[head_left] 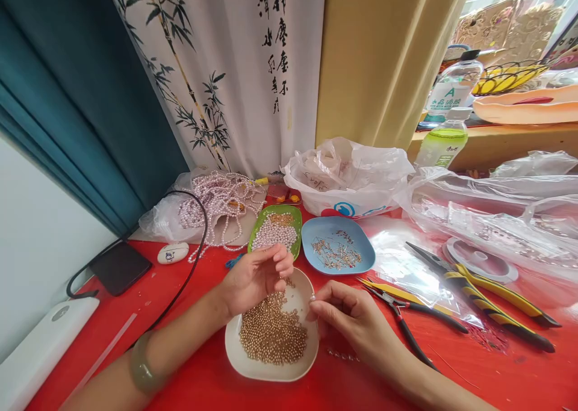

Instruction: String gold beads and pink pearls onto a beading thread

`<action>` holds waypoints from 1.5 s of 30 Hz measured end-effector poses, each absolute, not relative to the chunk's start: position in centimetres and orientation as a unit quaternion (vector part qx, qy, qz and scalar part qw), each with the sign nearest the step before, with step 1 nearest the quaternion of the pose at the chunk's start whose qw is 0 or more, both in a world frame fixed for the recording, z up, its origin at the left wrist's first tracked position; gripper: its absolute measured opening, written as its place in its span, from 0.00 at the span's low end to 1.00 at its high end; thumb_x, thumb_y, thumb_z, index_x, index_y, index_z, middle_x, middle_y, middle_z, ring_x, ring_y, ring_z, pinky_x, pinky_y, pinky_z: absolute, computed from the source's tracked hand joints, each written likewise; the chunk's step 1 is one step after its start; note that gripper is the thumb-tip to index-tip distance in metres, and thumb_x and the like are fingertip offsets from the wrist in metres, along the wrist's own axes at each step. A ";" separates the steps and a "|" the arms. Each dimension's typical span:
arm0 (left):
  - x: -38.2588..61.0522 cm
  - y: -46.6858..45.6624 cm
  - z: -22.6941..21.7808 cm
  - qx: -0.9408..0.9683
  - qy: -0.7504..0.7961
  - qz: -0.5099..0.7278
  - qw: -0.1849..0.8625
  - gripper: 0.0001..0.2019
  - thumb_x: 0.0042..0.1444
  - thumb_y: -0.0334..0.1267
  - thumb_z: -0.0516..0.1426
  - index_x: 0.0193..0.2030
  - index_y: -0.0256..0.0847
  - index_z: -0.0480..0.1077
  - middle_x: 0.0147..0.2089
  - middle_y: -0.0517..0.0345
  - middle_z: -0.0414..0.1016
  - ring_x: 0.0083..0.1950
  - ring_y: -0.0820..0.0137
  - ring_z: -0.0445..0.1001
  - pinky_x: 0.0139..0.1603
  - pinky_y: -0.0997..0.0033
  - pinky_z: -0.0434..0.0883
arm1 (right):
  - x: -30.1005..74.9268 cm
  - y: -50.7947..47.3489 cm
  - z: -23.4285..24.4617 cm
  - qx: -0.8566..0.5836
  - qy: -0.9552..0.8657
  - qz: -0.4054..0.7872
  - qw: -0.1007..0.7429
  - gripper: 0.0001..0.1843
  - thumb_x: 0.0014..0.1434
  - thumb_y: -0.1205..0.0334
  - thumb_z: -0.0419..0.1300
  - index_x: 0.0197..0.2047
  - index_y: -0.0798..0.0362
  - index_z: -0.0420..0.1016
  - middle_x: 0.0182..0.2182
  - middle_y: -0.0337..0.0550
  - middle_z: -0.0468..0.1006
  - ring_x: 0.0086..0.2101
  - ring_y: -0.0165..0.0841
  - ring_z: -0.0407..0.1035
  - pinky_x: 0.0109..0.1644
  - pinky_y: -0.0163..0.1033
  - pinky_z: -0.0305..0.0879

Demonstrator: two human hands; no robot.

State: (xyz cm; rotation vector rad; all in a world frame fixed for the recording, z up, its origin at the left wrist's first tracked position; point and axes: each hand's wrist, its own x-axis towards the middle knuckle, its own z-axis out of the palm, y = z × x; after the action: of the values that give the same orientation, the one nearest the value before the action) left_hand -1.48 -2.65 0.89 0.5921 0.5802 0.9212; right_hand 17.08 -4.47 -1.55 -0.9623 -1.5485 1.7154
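Note:
My left hand (257, 275) hovers over the far rim of a white dish (235, 354) full of small gold beads (271, 336), its fingers curled in a pinch on something I cannot make out. My right hand (347, 315) rests at the dish's right edge with fingertips pinched together on something too small to name. Just behind the hands stand a green dish (259, 230) of pale pearls and a blue dish (361, 260) of thin metal pins. A jade bangle (142, 369) sits on my left wrist.
Pliers with yellow-black handles (487, 299) and a thinner pair (406, 315) lie on the red table at right. Pearl strands (219, 203), plastic bags (347, 170), a phone (120, 266) with black cable, a white device (40, 345) and bottles (445, 143) surround the work area.

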 end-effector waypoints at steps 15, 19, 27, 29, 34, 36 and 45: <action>-1.4 -2.7 1.2 0.217 0.213 0.432 0.849 0.12 0.55 0.32 0.47 0.20 0.36 0.56 0.22 0.64 0.43 0.23 0.77 0.49 0.19 0.83 0.56 | 17.0 -4.1 -1.9 -0.359 -0.591 0.649 0.319 0.13 0.52 0.54 0.58 0.25 0.55 0.68 0.20 0.38 0.72 0.20 0.25 0.65 0.25 0.31 0.60; -1.3 -2.8 1.2 0.213 0.204 0.427 0.855 0.13 0.56 0.32 0.47 0.20 0.36 0.56 0.22 0.64 0.42 0.23 0.77 0.48 0.18 0.83 0.55 | 17.0 -4.2 -1.8 -0.363 -0.597 0.642 0.314 0.13 0.53 0.55 0.57 0.25 0.55 0.69 0.18 0.37 0.70 0.19 0.25 0.64 0.23 0.30 0.59; -1.4 -3.0 1.3 0.208 0.208 0.426 0.855 0.13 0.55 0.32 0.48 0.20 0.36 0.55 0.22 0.64 0.41 0.22 0.78 0.48 0.17 0.84 0.53 | 17.0 -4.3 -1.9 -0.361 -0.597 0.645 0.313 0.13 0.54 0.55 0.57 0.25 0.55 0.68 0.18 0.36 0.70 0.19 0.24 0.63 0.24 0.30 0.59; -1.4 -3.0 1.3 0.217 0.213 0.428 0.851 0.12 0.55 0.33 0.49 0.20 0.36 0.56 0.22 0.64 0.42 0.22 0.78 0.48 0.17 0.84 0.52 | 17.0 -4.3 -1.8 -0.358 -0.595 0.647 0.316 0.13 0.53 0.55 0.57 0.25 0.55 0.68 0.18 0.36 0.70 0.19 0.24 0.63 0.24 0.30 0.59; -0.8 -3.2 1.1 0.326 0.279 0.405 0.807 0.09 0.46 0.37 0.59 0.31 0.34 0.65 0.25 0.61 0.56 0.24 0.79 0.52 0.18 0.83 0.52 | 16.9 -4.1 -1.6 -0.339 -0.577 0.662 0.338 0.14 0.52 0.54 0.59 0.23 0.55 0.67 0.17 0.35 0.69 0.19 0.24 0.62 0.23 0.30 0.59; -0.4 -3.5 1.0 0.385 0.331 0.368 0.779 0.11 0.43 0.35 0.61 0.33 0.34 0.66 0.27 0.60 0.61 0.23 0.80 0.55 0.18 0.82 0.52 | 16.9 -4.0 -1.6 -0.336 -0.570 0.665 0.346 0.14 0.51 0.54 0.59 0.23 0.55 0.67 0.17 0.35 0.70 0.19 0.24 0.63 0.24 0.30 0.59; 0.7 -4.5 1.3 0.461 0.440 0.334 0.695 0.11 0.44 0.37 0.61 0.32 0.36 0.65 0.27 0.61 0.64 0.24 0.80 0.60 0.18 0.81 0.52 | 17.0 -4.1 -1.6 -0.342 -0.565 0.665 0.349 0.13 0.51 0.54 0.59 0.24 0.55 0.68 0.18 0.36 0.70 0.20 0.25 0.63 0.24 0.31 0.58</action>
State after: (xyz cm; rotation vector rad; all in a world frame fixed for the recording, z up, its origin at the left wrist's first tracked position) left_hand 0.73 -4.49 1.26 1.0278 0.9810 0.7444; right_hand 16.95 -4.12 -1.56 -0.8860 -1.4656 1.7233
